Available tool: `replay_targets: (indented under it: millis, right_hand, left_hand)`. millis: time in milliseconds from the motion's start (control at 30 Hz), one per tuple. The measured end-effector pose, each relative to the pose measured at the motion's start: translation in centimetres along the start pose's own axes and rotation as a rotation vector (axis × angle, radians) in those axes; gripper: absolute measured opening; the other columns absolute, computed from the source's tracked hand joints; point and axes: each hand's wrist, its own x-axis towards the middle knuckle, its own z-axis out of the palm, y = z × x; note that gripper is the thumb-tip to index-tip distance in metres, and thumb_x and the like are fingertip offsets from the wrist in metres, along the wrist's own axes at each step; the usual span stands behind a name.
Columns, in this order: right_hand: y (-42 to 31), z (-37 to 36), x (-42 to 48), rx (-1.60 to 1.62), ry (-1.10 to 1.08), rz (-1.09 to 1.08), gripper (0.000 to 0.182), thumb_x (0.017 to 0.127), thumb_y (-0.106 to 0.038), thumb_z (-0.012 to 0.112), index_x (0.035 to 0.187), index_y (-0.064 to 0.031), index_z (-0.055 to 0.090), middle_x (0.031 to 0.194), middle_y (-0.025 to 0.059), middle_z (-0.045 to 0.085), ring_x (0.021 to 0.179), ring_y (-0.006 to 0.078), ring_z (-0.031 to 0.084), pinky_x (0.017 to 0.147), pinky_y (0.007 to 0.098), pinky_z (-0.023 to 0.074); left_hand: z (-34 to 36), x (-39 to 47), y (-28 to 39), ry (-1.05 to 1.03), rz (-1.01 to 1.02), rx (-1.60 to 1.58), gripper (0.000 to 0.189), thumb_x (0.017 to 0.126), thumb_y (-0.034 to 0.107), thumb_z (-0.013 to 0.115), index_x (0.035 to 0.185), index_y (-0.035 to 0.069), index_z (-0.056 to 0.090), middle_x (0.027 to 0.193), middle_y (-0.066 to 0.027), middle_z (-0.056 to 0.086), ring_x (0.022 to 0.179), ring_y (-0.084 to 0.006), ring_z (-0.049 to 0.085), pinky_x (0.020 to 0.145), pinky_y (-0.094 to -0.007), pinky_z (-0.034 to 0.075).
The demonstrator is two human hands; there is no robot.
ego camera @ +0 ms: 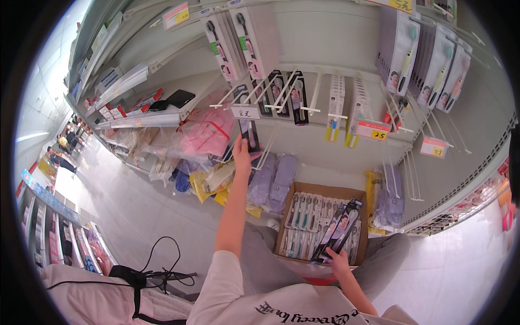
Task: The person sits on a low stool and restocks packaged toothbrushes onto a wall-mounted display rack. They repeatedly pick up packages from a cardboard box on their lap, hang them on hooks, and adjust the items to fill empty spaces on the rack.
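My left hand [242,152] reaches up to the lowest pegs of the display and grips the lower end of a black toothbrush pack [250,138]. The upper part of that pack is partly covered by a handwritten price tag [245,112]. Lower right, my right hand [339,262] holds the bottom ends of black toothbrush packs [343,225], fanned over an open cardboard box [300,187]. Rows of toothbrushes [306,211] in clear packaging fill the box, which stands between my knees. More black packs [299,99] hang on pegs right of my left hand.
White metal pegs [313,109] stick out towards me. Other toothbrush packs [254,44] hang above. Bagged lilac slippers [283,183] and a pink bagged item [209,136] lie around the shelf base. At lower left is a person's clothed body [89,292] with black cables [166,272].
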Motion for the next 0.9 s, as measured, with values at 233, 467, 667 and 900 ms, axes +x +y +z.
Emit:
replay_targets:
  millis: [233, 467, 667, 900]
  right_hand:
    - [0.0, 0.0, 0.9, 0.03, -0.052, -0.005, 0.02, 0.08, -0.001, 0.059, 0.1, 0.0003, 0.057, 0.092, 0.0066, 0.062, 0.08, 0.0179, 0.06, 0.068, 0.032, 0.0523]
    - [1.2, -0.3, 1.2, -0.053, -0.13, -0.054, 0.02, 0.08, 0.001, 0.058, 0.1, 0.0011, 0.057, 0.093, 0.0073, 0.063, 0.082, 0.018, 0.061, 0.071, 0.0337, 0.0517]
    - [1.9, -1.7, 0.8, -0.086, -0.122, -0.047, 0.018, 0.08, 0.002, 0.058, 0.098, 0.0021, 0.058, 0.093, 0.0072, 0.063, 0.081, 0.0173, 0.061, 0.071, 0.0321, 0.0516]
    - [2.8, -0.9, 1.9, -0.115, -0.126, -0.035, 0.021, 0.079, -0.002, 0.062, 0.099, 0.0016, 0.059, 0.092, 0.0037, 0.063, 0.081, 0.0121, 0.058, 0.075, 0.0275, 0.0456]
  left_hand:
    - [1.4, 5.9, -1.4, 0.194, 0.013, 0.199, 0.027, 0.088, 0.02, 0.051, 0.112, 0.006, 0.051, 0.085, -0.0069, 0.059, 0.062, -0.0184, 0.06, 0.043, -0.0306, 0.052]
    - [2.2, 10.8, -5.0, 0.316, -0.244, 0.005, 0.031, 0.079, 0.022, 0.067, 0.097, 0.004, 0.05, 0.092, -0.0108, 0.058, 0.076, -0.0248, 0.06, 0.061, -0.044, 0.054]
    - [5.4, 9.4, -4.8, 0.303, -0.215, 0.084, 0.07, 0.078, 0.029, 0.068, 0.129, 0.008, 0.025, 0.121, -0.0122, 0.045, 0.106, -0.0264, 0.049, 0.077, -0.0541, 0.047]
    - [4.9, -5.3, -7.7, -0.044, -0.13, 0.058, 0.046, 0.086, 0.027, 0.057, 0.125, 0.009, 0.038, 0.103, -0.0035, 0.053, 0.082, -0.0097, 0.05, 0.065, -0.0237, 0.044]
